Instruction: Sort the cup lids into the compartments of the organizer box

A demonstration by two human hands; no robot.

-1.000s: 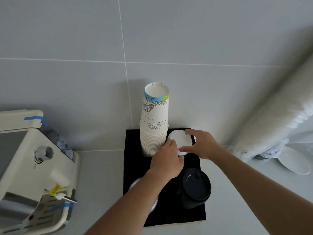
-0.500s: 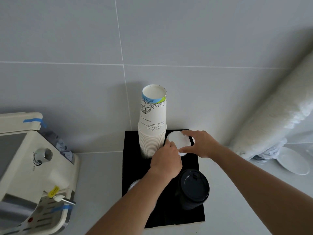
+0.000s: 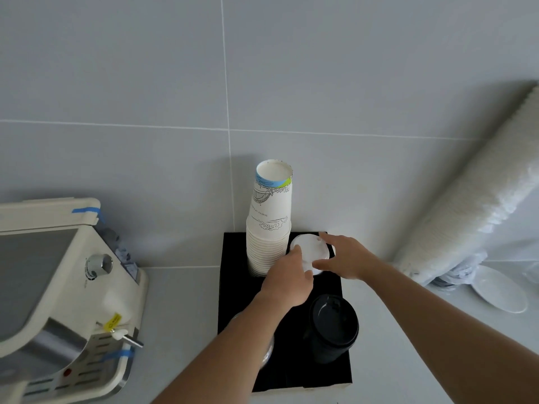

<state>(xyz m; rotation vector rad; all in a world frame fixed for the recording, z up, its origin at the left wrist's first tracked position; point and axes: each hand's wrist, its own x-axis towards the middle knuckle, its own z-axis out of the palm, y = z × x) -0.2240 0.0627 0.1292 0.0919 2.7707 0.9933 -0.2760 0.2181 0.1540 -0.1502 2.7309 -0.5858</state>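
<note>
Four compartments made up the black organizer box (image 3: pixel 233 287) I was watching, which sat on the pale grey surface (image 3: pixel 180 330) against the tiled wall (image 3: pixel 262 83). Its far-left compartment held a tall stack of white paper cups (image 3: pixel 269 225), upside down and printed with a blue and green band. The near-right compartment held a stack of black lids (image 3: pixel 334 328), and the near-left one held something clear that I could not make out behind the forearm. Over the far-right compartment sat the white lids (image 3: pixel 310 249), just beside the cups.

Both hands were on those white lids: my left hand (image 3: pixel 288 279) curled its fingers against their near-left edge, and my right hand (image 3: pixel 344 258) pinched the rim with thumb at the near side and fingers at the far side. I could not tell whether the lids were resting in the compartment or lifted.

On the left of the surface stood a cream-coloured machine (image 3: pixel 58 287) with a metal knob (image 3: pixel 99 265) and strips of blue tape. On the right, a long sleeve of white lids in clear plastic (image 3: pixel 472 199) leaned against the wall, with a loose white lid (image 3: pixel 498 290) lying at its foot.
</note>
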